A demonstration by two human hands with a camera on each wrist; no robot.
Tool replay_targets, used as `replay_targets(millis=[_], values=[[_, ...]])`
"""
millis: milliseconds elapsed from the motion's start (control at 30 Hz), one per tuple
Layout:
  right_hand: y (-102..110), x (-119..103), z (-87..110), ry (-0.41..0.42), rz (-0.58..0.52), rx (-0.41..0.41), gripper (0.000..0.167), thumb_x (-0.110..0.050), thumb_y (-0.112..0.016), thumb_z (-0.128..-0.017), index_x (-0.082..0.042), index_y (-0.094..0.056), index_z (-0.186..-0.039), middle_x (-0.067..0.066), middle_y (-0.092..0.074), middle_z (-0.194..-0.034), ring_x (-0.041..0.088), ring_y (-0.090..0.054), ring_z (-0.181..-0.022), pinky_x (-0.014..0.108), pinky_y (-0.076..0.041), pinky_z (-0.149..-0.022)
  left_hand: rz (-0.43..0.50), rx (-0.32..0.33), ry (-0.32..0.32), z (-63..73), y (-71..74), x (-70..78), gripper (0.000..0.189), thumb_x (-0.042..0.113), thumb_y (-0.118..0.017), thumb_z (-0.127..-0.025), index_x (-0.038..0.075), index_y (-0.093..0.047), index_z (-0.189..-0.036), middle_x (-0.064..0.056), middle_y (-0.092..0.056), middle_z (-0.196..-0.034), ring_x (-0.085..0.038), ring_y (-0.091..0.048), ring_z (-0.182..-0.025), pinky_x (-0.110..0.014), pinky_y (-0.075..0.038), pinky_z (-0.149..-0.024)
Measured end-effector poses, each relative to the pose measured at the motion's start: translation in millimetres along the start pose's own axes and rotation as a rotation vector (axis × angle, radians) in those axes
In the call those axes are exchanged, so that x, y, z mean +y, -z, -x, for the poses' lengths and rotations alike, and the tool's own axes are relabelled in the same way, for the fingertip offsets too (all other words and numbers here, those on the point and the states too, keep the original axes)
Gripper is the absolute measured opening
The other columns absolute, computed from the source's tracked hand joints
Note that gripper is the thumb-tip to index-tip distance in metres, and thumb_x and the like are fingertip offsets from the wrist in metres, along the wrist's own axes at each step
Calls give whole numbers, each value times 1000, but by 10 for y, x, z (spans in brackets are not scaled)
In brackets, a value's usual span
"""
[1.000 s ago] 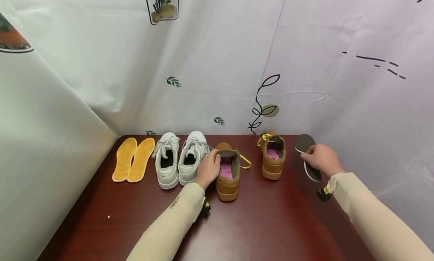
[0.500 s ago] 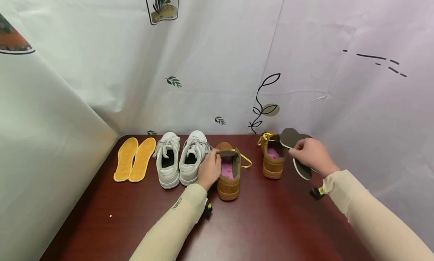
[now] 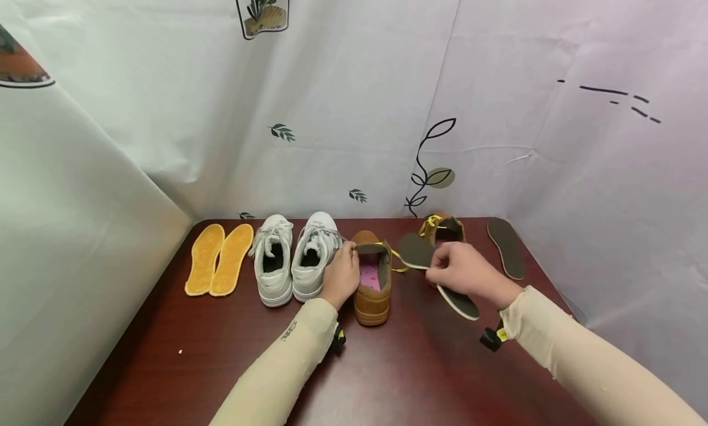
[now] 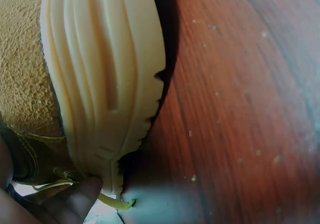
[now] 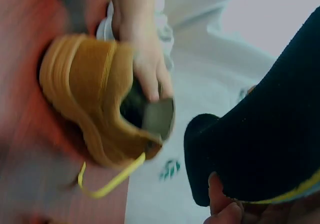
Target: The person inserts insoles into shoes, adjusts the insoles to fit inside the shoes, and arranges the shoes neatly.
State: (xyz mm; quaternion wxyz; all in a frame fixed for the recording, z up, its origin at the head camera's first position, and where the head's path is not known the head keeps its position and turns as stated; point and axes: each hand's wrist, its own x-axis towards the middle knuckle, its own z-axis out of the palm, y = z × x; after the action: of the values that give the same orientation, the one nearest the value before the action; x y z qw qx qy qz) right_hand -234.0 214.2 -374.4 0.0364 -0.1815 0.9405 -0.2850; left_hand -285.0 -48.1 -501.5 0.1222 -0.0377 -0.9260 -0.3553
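Note:
In the head view my left hand (image 3: 340,277) grips the tongue of a brown shoe (image 3: 372,307) with a yellow lace and a pink lining inside. The left wrist view has this shoe's pale ridged sole (image 4: 102,68) on the table, with fingers at the lace. My right hand (image 3: 469,272) pinches a dark insole (image 3: 416,251) at its middle. It hangs in the air to the right of the gripped shoe, in front of a second brown shoe (image 3: 452,229), and partly hides that one. Close up, the right wrist view has the insole (image 5: 260,129) as a dark sheet beside the shoe's opening.
Another dark insole (image 3: 506,248) lies at the table's right end. Two white sneakers (image 3: 273,272) stand left of my left hand, and two yellow insoles (image 3: 204,260) lie beyond them. White patterned cloth (image 3: 354,106) hangs behind the dark red table (image 3: 398,377).
My right hand has lifted one dark insole off the table's right end and carried it left past the second brown shoe, uncovering the other insole. The left hand keeps its grip.

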Motion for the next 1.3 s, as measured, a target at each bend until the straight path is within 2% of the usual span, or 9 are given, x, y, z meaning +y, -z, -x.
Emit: replay_targets(millis=[133,267,533,700,867,1000,1300], values=[[-96,-127,11,70,10,-57,18,-13,-67,-78,-22,-64,-62,-11,-54,-57,10,-50,-55,26,-41,-53,4,1,-2,21,17,9,32,28,-33,-109,13,-53,-130,-10,-64,-120,-28,-65,-98,-51,-51,-82],[-178,-204,8,99,27,-107,20,-15,-68,-78,-22,-62,-61,-12,-48,-56,7,-46,-55,24,-37,-52,-2,-7,2,28,31,33,30,27,-34,-110,14,-53,-129,-9,-64,-120,-28,-66,-98,-51,-51,-82],[-321,-275,-54,62,42,-170,23,-21,-68,-79,-21,-58,-58,-11,-45,-53,6,-44,-49,25,-37,-50,-16,-43,-26,37,49,96,30,25,-36,-109,12,-51,-131,-13,-64,-117,-31,-66,-99,-52,-52,-81],[-378,-292,-147,57,43,-189,24,-23,-67,-80,-21,-58,-57,-11,-45,-52,7,-45,-48,25,-37,-50,-9,-34,-17,42,62,77,29,25,-36,-109,12,-52,-130,-13,-64,-117,-31,-66,-103,-53,-51,-84],[-407,-312,-194,64,43,-223,26,-23,-66,-81,-21,-58,-57,-11,-45,-52,7,-45,-48,24,-37,-50,52,-86,2,38,83,58,29,26,-32,-110,12,-50,-128,-10,-62,-116,-26,-62,-99,-48,-50,-84],[-436,-318,-236,58,30,-237,27,-22,-66,-82,-19,-58,-57,-9,-46,-52,9,-46,-48,25,-37,-50,106,-122,10,32,109,65,31,27,-30,-110,11,-48,-130,-12,-59,-118,-27,-60,-102,-48,-48,-87],[-555,-308,-460,-4,6,-281,28,-24,-65,-86,-17,-60,-59,-7,-48,-53,10,-48,-49,24,-37,-50,172,-158,36,42,109,31,28,28,-28,-110,13,-45,-128,-11,-53,-124,-25,-56,-110,-46,-45,-93]])
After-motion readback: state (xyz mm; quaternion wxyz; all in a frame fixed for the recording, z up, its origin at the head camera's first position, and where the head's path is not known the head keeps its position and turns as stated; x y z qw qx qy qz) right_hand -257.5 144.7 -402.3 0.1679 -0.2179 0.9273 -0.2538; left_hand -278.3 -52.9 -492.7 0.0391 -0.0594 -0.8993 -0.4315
